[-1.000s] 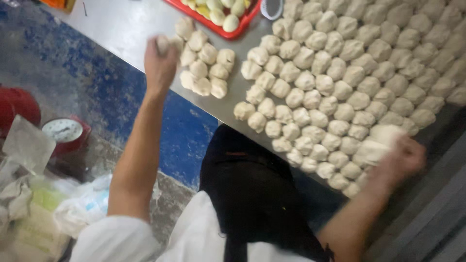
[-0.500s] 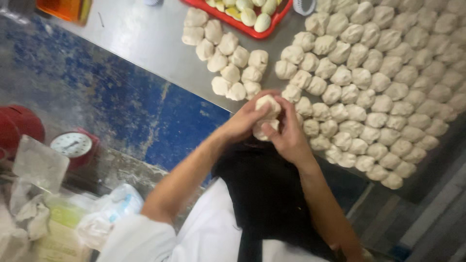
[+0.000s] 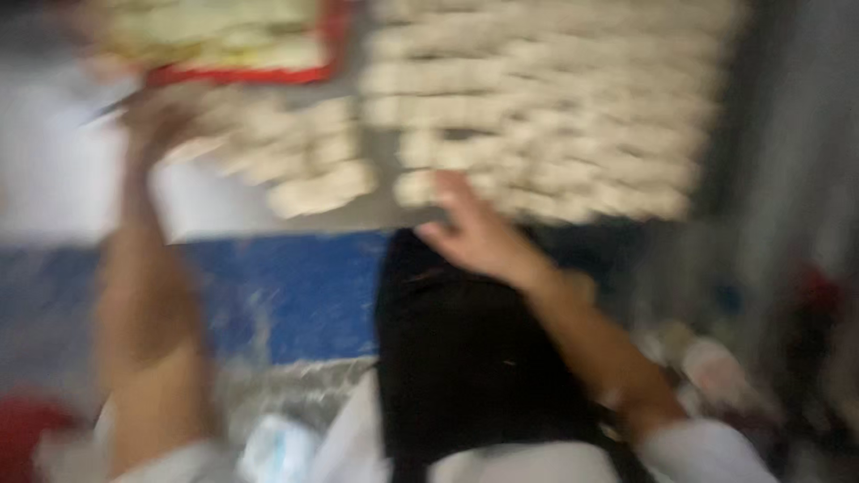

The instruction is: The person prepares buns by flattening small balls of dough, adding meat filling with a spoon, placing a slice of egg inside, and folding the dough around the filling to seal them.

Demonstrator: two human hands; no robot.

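Heavy motion blur across the whole head view, so detail is limited.

Left hand is stretched out toward 11 o'clock, over the metal table, right at the near left edge of the small cluster of dough pieces. Can't tell whether the fingers are closed on a piece or loose: the hand is just a smear.

Right hand is nearer the body, about 12 o'clock, at the table's front edge. Fingers look spread and loose, nothing visibly held. Its fingertips touch or sit just beside the nearest row of the big dough field; contact not resolvable.

Dough: the big field fills the table from 12 to 2 o'clock in rows. The small cluster lies to its left, with a bare strip of table between them.

Red tray sits at the far side, 11 to 12 o'clock, just beyond the small cluster, with pale contents, blurred.

Blue front panel runs below the table edge. Black apron hangs at 6 o'clock between the forearms. A red thing shows at 8 o'clock, kind unreadable.
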